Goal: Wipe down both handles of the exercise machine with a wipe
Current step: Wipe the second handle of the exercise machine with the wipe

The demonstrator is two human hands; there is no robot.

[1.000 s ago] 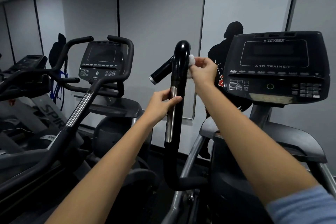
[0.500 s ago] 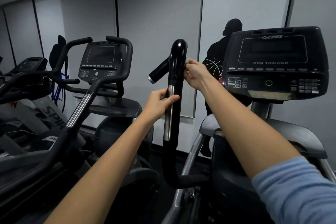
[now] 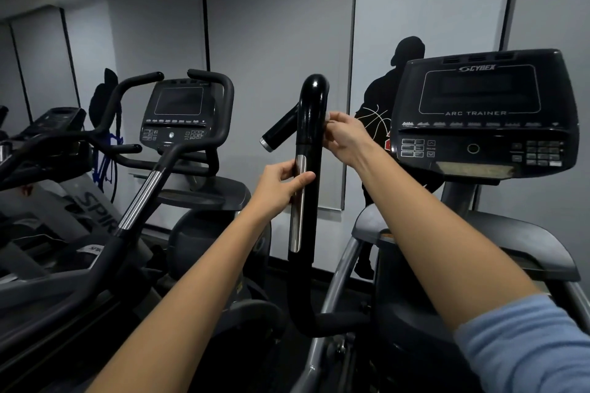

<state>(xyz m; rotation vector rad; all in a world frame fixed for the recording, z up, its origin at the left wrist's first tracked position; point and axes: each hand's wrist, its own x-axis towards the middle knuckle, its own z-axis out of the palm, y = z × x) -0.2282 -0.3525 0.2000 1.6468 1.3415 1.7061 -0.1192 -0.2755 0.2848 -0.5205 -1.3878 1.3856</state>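
A glossy black upright handle (image 3: 311, 124) of the Cybex machine stands in the centre, with a metal sensor strip (image 3: 298, 201) down its left side. My left hand (image 3: 282, 185) grips the handle at that strip, thumb across the front. My right hand (image 3: 346, 137) presses a small white wipe (image 3: 328, 120) against the handle's right side, just below the rounded top. Most of the wipe is hidden behind my fingers. The machine's other handle is out of view.
The Cybex console (image 3: 485, 115) sits at the right above the machine's grey frame (image 3: 523, 239). A side grip (image 3: 279, 132) juts left from the handle. Another trainer with a console (image 3: 177, 115) and curved bars stands at the left. Grey wall panels lie behind.
My right hand with the wipe has slid down the handle's right side from near the top. My left hand has kept its grip at the metal strip.
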